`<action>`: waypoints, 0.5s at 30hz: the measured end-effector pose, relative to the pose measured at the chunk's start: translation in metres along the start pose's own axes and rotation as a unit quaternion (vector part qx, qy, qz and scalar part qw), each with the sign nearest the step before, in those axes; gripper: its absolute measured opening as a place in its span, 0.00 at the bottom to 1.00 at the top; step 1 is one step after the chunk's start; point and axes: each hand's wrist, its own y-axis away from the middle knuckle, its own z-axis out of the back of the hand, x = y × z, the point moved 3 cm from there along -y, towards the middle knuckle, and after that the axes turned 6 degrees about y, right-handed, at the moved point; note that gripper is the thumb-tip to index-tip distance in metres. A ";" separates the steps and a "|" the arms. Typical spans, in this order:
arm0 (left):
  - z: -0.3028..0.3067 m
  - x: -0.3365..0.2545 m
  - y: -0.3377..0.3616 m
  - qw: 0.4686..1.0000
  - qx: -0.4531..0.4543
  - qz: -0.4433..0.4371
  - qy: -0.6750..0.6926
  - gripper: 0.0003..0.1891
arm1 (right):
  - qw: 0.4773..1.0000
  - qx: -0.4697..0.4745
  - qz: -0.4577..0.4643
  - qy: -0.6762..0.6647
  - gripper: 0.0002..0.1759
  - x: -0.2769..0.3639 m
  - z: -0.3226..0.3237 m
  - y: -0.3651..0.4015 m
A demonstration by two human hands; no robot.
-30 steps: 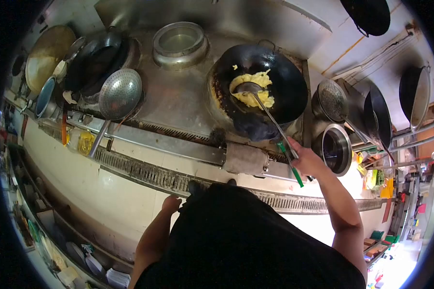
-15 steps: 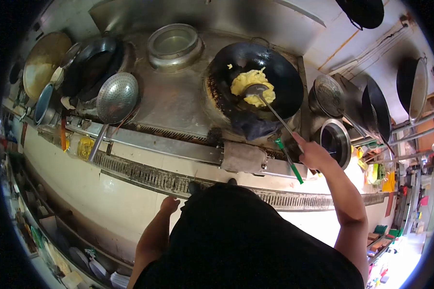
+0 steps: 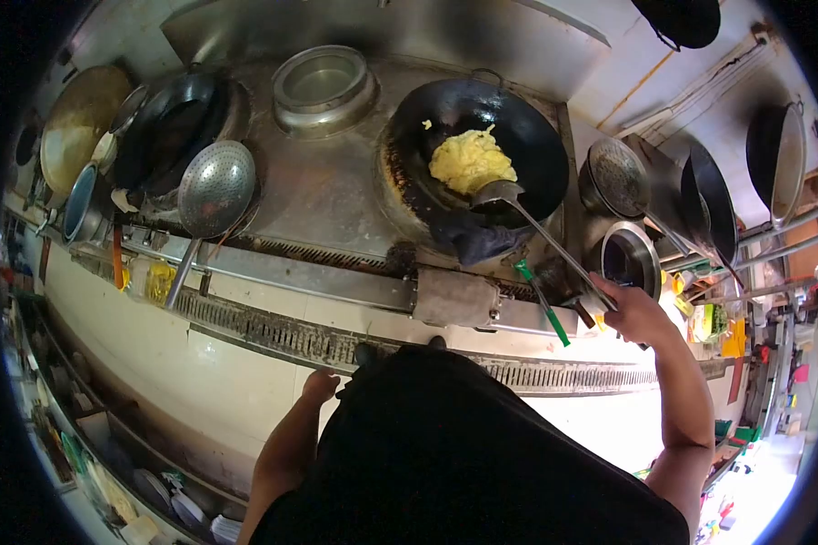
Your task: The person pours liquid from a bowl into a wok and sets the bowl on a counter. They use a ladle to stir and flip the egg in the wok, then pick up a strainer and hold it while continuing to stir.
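My right hand is closed round the long handle of a metal ladle. The ladle's head is inside the black wok, at the near edge of a mound of yellow scrambled egg. A small bit of egg sticks to the wok wall on the left. Against the wok's near rim lies a dark folded cloth. Low beside my body, away from the stove, my left hand hangs with its fingers curled and nothing visible in it.
A perforated skimmer rests left on the steel stove top, near a second dark wok. A round metal pot stands at the back. To the right are a strainer, a steel bowl and a green-handled tool.
My right hand has drawn back toward me and to the right. The ladle's head has slid off the top of the egg to its near edge. My left hand stays put.
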 end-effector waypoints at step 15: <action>0.008 -0.023 0.010 0.987 0.040 -0.030 -0.152 0.20 | 0.976 -0.049 -0.022 -0.209 0.39 0.001 -0.042 -0.103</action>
